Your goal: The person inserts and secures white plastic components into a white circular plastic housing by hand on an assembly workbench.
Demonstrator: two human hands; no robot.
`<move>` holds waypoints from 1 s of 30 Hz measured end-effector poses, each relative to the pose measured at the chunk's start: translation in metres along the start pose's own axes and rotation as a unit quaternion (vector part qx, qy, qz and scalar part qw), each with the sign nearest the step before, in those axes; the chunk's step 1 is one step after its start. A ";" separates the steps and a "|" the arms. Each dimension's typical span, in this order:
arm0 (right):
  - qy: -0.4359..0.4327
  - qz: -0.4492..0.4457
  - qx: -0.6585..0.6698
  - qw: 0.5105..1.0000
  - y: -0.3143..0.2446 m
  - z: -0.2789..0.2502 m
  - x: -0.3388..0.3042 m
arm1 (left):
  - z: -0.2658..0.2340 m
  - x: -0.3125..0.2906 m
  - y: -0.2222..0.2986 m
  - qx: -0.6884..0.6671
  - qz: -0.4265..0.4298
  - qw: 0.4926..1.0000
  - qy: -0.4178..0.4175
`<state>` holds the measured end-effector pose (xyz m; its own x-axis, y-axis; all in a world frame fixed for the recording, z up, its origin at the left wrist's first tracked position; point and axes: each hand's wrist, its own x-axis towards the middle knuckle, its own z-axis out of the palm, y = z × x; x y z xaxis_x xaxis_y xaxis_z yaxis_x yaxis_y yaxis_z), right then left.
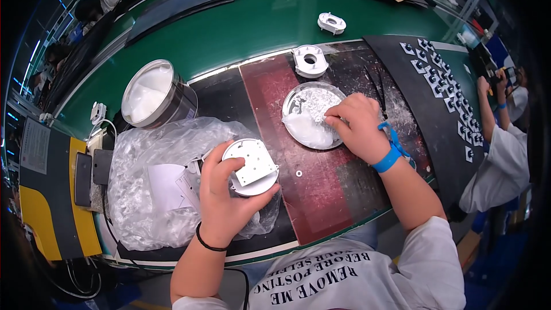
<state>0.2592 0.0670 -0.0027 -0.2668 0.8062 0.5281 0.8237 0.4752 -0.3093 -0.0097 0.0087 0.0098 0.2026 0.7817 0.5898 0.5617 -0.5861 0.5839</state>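
My left hand (pixel 221 186) grips a round white plastic housing (pixel 256 166) with a flat, squared white plate on its face and small dark holes. The thumb and fingers wrap its edges. To the right, my right hand (pixel 359 123) has its fingertips pinched together over a round metal dish (pixel 288 93). Many tiny white pieces (pixel 315 102) lie in that dish, beside a whitish translucent sheet (pixel 310 131). Whatever is between the right fingertips is too small to make out. A small white ring (pixel 298 174) lies on the red mat (pixel 313 206) between my hands.
Beyond the dish are two white housings, one near (pixel 310 61) and one farther (pixel 332 23). A clear plastic bag (pixel 135 195) and a metal tin (pixel 185 100) stand left. Black tweezers (pixel 376 86) lie right, before a black mat (pixel 396 74) with rows of small parts. A co-worker (pixel 496 161) is at far right.
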 end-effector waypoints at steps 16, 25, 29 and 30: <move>0.014 -0.005 -0.058 0.998 0.001 0.000 0.005 | 0.000 -0.001 -0.001 -0.012 -0.003 1.000 -0.007; -0.141 0.267 0.655 0.692 -0.041 -0.012 0.000 | 0.006 0.002 0.015 -0.090 0.043 0.993 -0.064; -0.166 0.259 0.682 0.664 -0.062 -0.013 -0.001 | 0.013 0.000 0.019 -0.133 0.045 0.986 -0.090; -0.169 0.259 0.683 0.662 -0.066 -0.013 0.000 | 0.013 0.000 0.019 -0.136 0.047 0.984 -0.108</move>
<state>0.2118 0.0309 0.0278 -0.4117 0.9091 -0.0636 -0.3102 -0.2054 -0.9282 0.0112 0.0001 0.0139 0.4253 0.7317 0.5327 0.3033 -0.6698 0.6778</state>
